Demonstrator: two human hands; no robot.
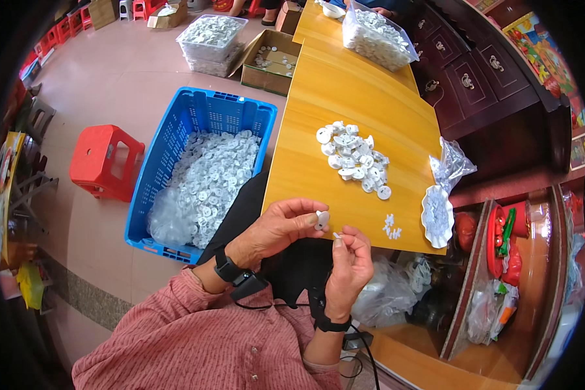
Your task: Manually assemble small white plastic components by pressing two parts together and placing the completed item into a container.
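Observation:
My left hand (276,229) pinches a white round plastic piece (322,220) between thumb and fingers, above the table's near edge. Close beside it, my right hand (350,265) is closed in a pinch on a small white plastic part (337,235), mostly covered by the fingertips. Ahead on the yellow wooden table (305,169) lies a loose pile of white round plastic pieces (354,156). Several tiny white parts (391,227) are scattered to the right of my hands. A scalloped white dish (437,218) full of small pale parts stands at the table's right edge.
A blue crate (201,97) heaped with white pieces stands at left, beside a red stool (104,162). Farther off are a clear tub (211,36), a cardboard box (266,62) and another tub (378,39) on the table. A plastic bag (452,162) lies behind the dish.

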